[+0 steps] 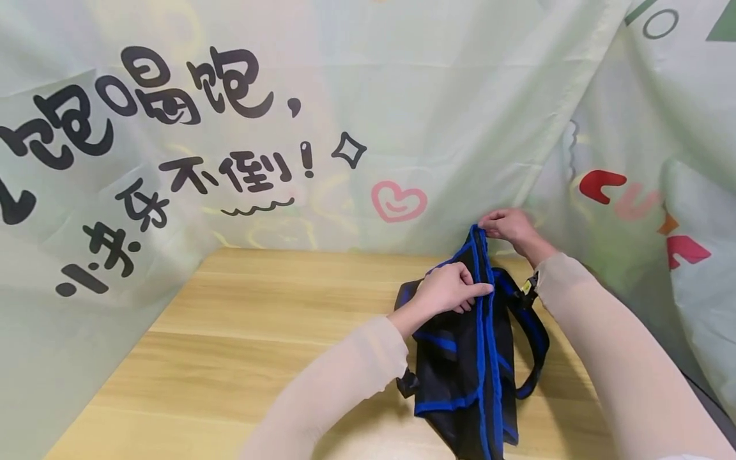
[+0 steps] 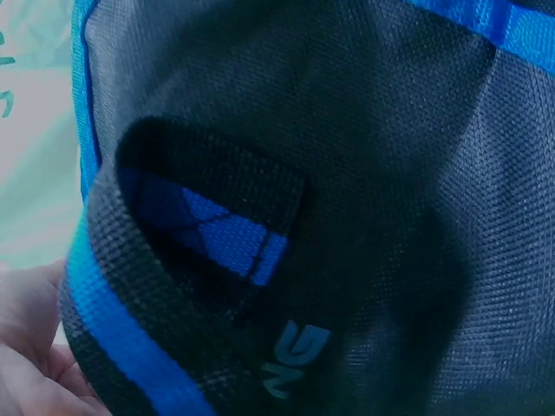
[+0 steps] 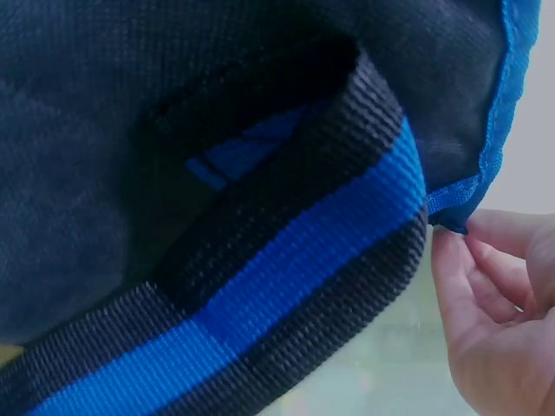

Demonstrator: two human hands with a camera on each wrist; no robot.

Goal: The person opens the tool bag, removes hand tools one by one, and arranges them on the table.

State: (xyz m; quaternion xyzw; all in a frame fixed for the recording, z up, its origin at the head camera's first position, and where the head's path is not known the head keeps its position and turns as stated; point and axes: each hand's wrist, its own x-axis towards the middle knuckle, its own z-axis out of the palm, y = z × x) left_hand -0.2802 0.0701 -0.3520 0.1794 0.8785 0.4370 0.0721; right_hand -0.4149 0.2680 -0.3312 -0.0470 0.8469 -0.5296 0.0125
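Observation:
A black fabric bag (image 1: 497, 390) with blue trim stands on the table, its long blue-edged top running away from me. At its far end my right hand (image 1: 508, 227) pinches the top corner between thumb and fingertips; the right wrist view shows this grip on the blue-bound corner (image 3: 455, 204). My left hand (image 1: 451, 291) holds the near side of the top edge, thumb laid across it and fingers curled. A black strap with a blue stripe (image 2: 130, 321) partly hides that hand in the left wrist view. Another striped carrying strap (image 1: 537, 351) loops out on the bag's right.
The wooden table (image 1: 247, 345) extends to the left of the bag. A printed cloth (image 1: 345, 76) hangs behind it and along the sides. Black buckles (image 1: 408, 383) hang at the bag's left and, by the right sleeve, at its right.

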